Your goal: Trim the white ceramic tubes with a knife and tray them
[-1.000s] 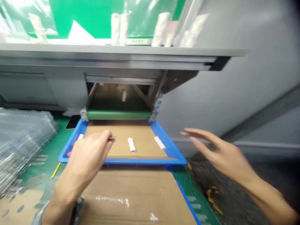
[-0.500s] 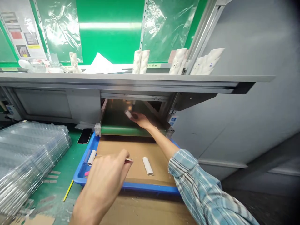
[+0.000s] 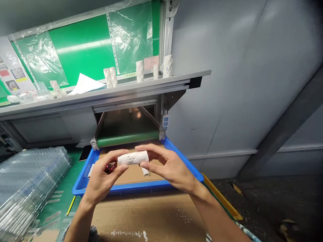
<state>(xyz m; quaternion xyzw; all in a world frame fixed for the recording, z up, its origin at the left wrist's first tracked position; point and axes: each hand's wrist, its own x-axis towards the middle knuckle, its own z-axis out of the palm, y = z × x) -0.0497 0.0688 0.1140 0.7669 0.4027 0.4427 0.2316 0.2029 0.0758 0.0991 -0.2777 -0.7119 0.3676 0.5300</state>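
The left hand [image 3: 102, 178] and right hand [image 3: 170, 166] pinch one printed white tube [image 3: 133, 158] by its two ends, fingers above and thumbs below, its middle left uncovered. The tube lies nearly level in the air over the blue tray [image 3: 141, 189]. The left palm also encloses a small dark-reddish item [image 3: 110, 168], too hidden to identify.

The tray's near rim runs below the hands; its right wall slants away beyond the right hand, with open room between. Past the far rim, the conveyor belt [image 3: 128, 124] ends at a green roller, a broad bare stretch showing behind it. The shelf [image 3: 121, 94] overhangs the belt, its right end stopping short against the grey wall. Left of the tray, a strip of green tabletop [image 3: 63, 179] separates it from the stacked clear plastic trays [image 3: 32, 181].

Counting outward: two white tubes show inside the tray, partly covered by the hands; one yellow stick [image 3: 71, 205] and one phone [image 3: 85, 153] lie left of it; at least six tubes stand or lean along the shelf.
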